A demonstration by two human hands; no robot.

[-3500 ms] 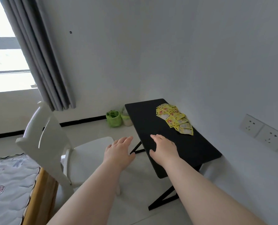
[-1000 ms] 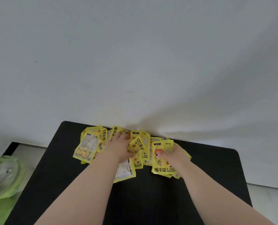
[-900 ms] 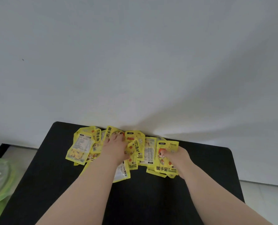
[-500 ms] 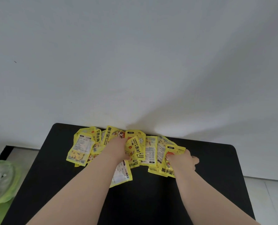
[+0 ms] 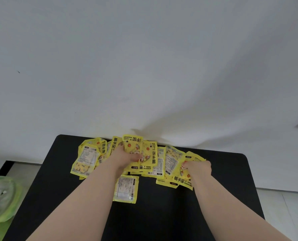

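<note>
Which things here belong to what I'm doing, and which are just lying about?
In the job: left hand, gripping a yellow packet; right hand, gripping a second packet; the packet pile; black table under them.
Lying about: green bag, left of the table; white wall.

packets (image 5: 85,160): yellow, black lettering | table (image 5: 162,214): black | wall (image 5: 144,66): white

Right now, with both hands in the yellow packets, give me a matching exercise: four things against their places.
1 left hand
2 right hand
3 lone packet
4 green bag

A on the floor left of the black table
B grips the right-end packet
C grips the middle packet
D flat, label side up, nearest the person

Pairs: 1-C; 2-B; 3-D; 4-A
</note>
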